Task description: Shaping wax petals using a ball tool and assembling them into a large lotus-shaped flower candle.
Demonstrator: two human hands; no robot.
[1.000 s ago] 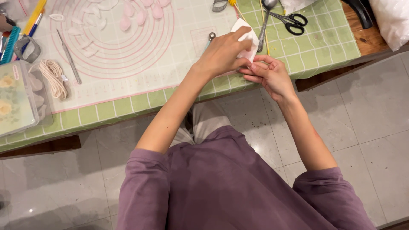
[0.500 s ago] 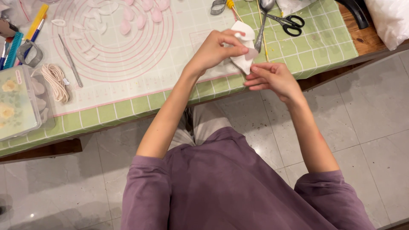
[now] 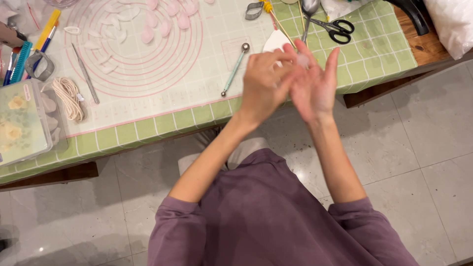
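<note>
Pressing together over the near edge of the bench (image 3: 148, 129), the left hand (image 3: 263, 83) and right hand (image 3: 315, 81) meet with a small pale lump (image 3: 301, 60) between them, blurred; the right hand's fingers (image 3: 331, 58) stand straight and spread, the left hand's curl against its palm, and how tightly they hold the lump cannot be told. Just behind the hands, at twelve o'clock, lies one white rounded sheet (image 3: 276, 41). One thin metal ball-tipped tool (image 3: 235, 69) lies at ten o'clock. A translucent mat (image 3: 148, 74) printed with pink rings covers the green checked cloth and carries several soft pink and white petals (image 3: 148, 34). One pair of black-handled scissors (image 3: 335, 28) sits at one o'clock. Far left, at nine o'clock, a clear plastic box (image 3: 22, 123) holds yellow flowers, beside one coil of cream cord (image 3: 68, 97).
</note>
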